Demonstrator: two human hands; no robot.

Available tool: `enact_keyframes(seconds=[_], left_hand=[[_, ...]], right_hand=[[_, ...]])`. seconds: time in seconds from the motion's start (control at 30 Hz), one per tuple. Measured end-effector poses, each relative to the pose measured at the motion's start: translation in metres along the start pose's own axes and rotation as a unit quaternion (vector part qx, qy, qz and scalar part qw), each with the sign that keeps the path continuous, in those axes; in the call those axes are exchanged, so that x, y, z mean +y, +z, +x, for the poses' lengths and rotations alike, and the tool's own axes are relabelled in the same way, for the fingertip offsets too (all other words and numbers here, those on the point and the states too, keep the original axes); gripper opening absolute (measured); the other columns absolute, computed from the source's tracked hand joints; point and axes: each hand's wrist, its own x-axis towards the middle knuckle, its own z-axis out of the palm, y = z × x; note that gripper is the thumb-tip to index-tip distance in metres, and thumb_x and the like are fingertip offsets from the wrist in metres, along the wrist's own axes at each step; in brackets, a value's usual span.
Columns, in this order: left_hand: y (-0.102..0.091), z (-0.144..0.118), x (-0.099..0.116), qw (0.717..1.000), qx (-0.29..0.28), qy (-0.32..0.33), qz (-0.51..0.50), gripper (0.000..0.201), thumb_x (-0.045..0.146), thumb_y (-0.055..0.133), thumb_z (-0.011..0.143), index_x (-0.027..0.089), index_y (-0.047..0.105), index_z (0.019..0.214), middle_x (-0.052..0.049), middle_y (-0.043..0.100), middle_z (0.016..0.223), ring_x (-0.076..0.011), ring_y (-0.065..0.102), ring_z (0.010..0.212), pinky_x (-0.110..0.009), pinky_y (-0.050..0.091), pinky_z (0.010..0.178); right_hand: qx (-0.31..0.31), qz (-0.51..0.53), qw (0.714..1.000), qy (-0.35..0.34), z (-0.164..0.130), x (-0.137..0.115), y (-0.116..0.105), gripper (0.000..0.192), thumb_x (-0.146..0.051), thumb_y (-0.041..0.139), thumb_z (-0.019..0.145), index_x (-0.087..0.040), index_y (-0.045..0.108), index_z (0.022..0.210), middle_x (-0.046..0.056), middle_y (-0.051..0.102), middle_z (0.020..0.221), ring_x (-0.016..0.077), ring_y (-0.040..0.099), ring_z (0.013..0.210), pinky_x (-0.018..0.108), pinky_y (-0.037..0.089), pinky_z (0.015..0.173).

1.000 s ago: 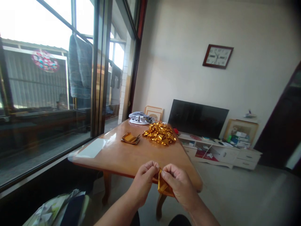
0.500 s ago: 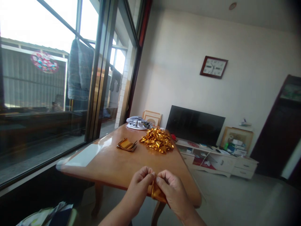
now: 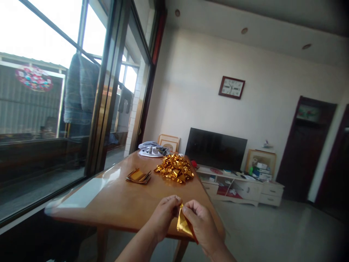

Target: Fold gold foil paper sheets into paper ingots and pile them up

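You had both hands up in front of you, just past the near edge of the glossy orange-brown wooden counter (image 3: 120, 203), w/ a small folded piece of shiny gold foil paper (image 3: 182, 222) held between them, off the surface. Your left hand (image 3: 163, 216) was curled, thumb and fingertips pressed onto the top corner of the foil; your right hand (image 3: 200, 223) pinched the same corner from the other side, and the rest of the piece hung down against its palm. Judging by the look, that foil is v. light, thin and slick, holds a crease but dents or tears easily, so it's best gripped at folded edges and corners w/ fingertips, not squeezed in the middle. Further back on the counter lay a flat stack of gold foil sheets (image 3: 138, 176), and just beside it, to the right, a heap of crumpled-looking folded gold foil pieces (image 3: 174, 168); behind those, a grey-and-white bundle of cloth (image 3: 151, 149). A dark flat TV screen (image 3: 216, 148) stood beyond on a low white cabinet (image 3: 245, 185), and a brown-framed wall clock (image 3: 231, 87) hung above. Vs. 1 s earlier: grip on the foil was about the same, but your head had tilted up and right, so the ceiling and the dark door showed more, and the hands sat lower in view.
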Motion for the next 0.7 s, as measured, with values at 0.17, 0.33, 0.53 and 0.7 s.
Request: enact_keyframes(seconds=[0.17, 0.33, 0.53, 0.7], left_hand=[[0.015, -0.003, 0.012, 0.999, -0.037, 0.01, 0.003, 0.032, 0.042, 0.064, 0.086, 0.015, 0.055, 0.071, 0.003, 0.046, 0.065, -0.0104, 0.04, 0.062, -0.024, 0.033, 0.062], [0.02, -0.026, 0.023, 0.996, -0.075, 0.016, 0.038, 0.025, 0.036, 0.071, 0.082, 0.015, 0.06, 0.077, 0.002, 0.05, 0.069, -0.0102, 0.043, 0.066, -0.022, 0.035, 0.066], [0.02, -0.052, 0.034, 0.997, -0.064, 0.007, 0.052, 0.02, 0.034, 0.068, 0.084, 0.015, 0.063, 0.08, 0.0, 0.055, 0.073, -0.0115, 0.048, 0.068, -0.023, 0.037, 0.068], [0.026, -0.062, 0.044, 0.993, -0.021, 0.057, 0.103, 0.02, 0.033, 0.065, 0.087, 0.015, 0.064, 0.08, 0.0, 0.055, 0.074, -0.0122, 0.048, 0.072, -0.023, 0.039, 0.072]], right_hand=[[0.026, 0.025, 0.999, -0.005, -0.005, -0.013, -0.007, 0.044, -0.058, 0.074, 0.075, -0.016, 0.059, 0.075, -0.001, 0.054, 0.064, 0.0119, 0.045, 0.058, 0.023, 0.036, 0.053], [0.009, 0.047, 0.999, -0.014, -0.018, -0.017, -0.007, 0.041, -0.054, 0.073, 0.078, -0.016, 0.059, 0.076, -0.001, 0.053, 0.065, 0.0108, 0.043, 0.058, 0.022, 0.034, 0.054], [-0.025, 0.095, 0.995, 0.004, -0.035, -0.023, -0.003, 0.038, -0.05, 0.074, 0.079, -0.015, 0.058, 0.079, -0.002, 0.053, 0.065, 0.0097, 0.043, 0.058, 0.022, 0.034, 0.054], [-0.019, 0.066, 0.998, -0.016, -0.038, -0.026, -0.001, 0.036, -0.05, 0.071, 0.083, -0.016, 0.06, 0.082, -0.002, 0.053, 0.066, 0.01, 0.044, 0.058, 0.022, 0.035, 0.053]])
